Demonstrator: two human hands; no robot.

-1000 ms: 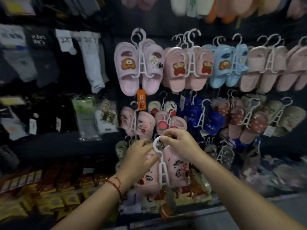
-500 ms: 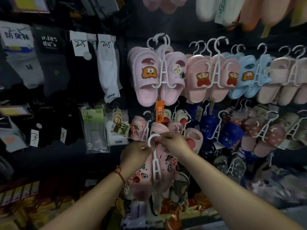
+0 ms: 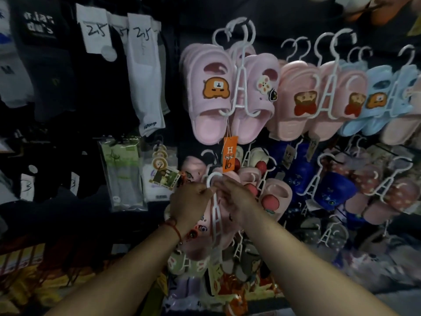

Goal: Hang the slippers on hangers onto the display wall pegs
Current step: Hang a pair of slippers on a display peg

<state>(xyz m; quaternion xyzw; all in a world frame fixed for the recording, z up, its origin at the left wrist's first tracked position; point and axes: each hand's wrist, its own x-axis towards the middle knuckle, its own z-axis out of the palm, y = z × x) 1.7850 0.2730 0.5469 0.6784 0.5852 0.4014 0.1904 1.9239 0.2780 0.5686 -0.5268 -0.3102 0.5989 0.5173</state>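
Observation:
A pair of small pink cartoon-face slippers [image 3: 206,233] hangs from a white plastic hanger [image 3: 215,215] in front of the dark display wall. The hanger's round hook [image 3: 213,179] is up at the second row of slippers, just below an orange price tag [image 3: 229,157]. My left hand [image 3: 190,201] pinches the hanger just under the hook from the left. My right hand [image 3: 237,199] pinches it from the right. The peg itself is hidden behind my fingers and the hanging slippers.
Above hangs a row of larger pink slippers [image 3: 209,92], peach ones [image 3: 319,99] and blue ones [image 3: 378,103] on white hangers. Navy slippers [image 3: 328,192] and dotted ones fill the right. Socks [image 3: 145,71] and packets [image 3: 123,174] hang at the left.
Both hands have lifted the hanger with the pink slippers up and toward the wall, from the lower rows to the second row. My view has moved closer and to the left.

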